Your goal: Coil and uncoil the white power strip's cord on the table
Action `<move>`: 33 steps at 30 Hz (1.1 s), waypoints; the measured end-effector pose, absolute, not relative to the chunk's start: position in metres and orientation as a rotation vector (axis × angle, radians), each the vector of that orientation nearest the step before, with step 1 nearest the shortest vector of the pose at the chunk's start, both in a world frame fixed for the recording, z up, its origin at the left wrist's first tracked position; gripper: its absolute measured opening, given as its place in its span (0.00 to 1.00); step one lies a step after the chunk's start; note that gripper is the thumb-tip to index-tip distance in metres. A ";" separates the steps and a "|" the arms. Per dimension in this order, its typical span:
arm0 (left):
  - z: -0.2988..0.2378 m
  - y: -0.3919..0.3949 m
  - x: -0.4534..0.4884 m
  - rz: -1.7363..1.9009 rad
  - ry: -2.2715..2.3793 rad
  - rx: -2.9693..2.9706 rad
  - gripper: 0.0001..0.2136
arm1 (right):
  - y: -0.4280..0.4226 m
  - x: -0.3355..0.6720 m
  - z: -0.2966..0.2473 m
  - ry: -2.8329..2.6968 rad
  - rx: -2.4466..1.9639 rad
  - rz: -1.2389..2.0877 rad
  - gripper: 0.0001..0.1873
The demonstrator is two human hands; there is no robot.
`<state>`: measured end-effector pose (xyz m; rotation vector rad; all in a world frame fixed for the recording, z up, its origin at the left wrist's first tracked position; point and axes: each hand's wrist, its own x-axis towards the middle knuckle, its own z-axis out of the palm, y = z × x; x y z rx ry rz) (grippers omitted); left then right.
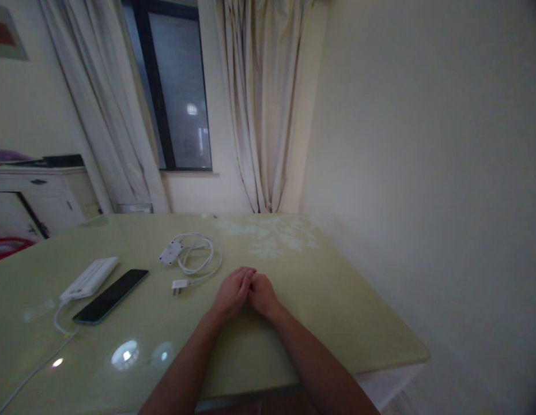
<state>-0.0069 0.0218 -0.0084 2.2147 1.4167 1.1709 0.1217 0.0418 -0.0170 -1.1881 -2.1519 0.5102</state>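
My left hand (232,293) and my right hand (262,294) rest together on the pale green glossy table (337,300), fingertips touching, fingers curled loosely with nothing seen in them. Just left of my hands lies a white charger plug (179,286) on a coiled white cable (199,256) with a small white adapter block (170,253). Farther left lie a dark phone (111,295), face up, and a white power bank (90,278) with a white lead running off toward the near edge.
A plain wall runs along the table's right side. Behind the table are a dark window with cream curtains (259,104) and, at the left, a white cabinet (38,196). A red object (6,246) shows at the far left edge.
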 end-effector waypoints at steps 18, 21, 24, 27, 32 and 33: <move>-0.026 0.029 -0.061 0.718 2.731 1.965 0.21 | 0.041 0.119 -0.019 -2.104 -1.233 0.457 0.14; -0.023 0.033 -0.063 0.781 2.622 1.947 0.16 | 0.042 0.117 -0.019 -2.060 -1.237 0.480 0.12; -0.021 0.037 -0.051 0.904 2.270 2.089 0.14 | 0.046 0.117 -0.019 -1.916 -1.229 0.563 0.11; -0.021 0.036 -0.029 0.935 1.771 2.254 0.11 | 0.051 0.121 -0.018 -1.743 -1.221 0.628 0.12; -0.024 0.026 -0.002 0.919 1.348 2.437 0.10 | 0.061 0.134 -0.011 -1.440 -1.236 0.474 0.12; -0.023 0.024 0.000 0.921 1.311 2.466 0.10 | 0.062 0.137 -0.009 -1.400 -1.216 0.455 0.13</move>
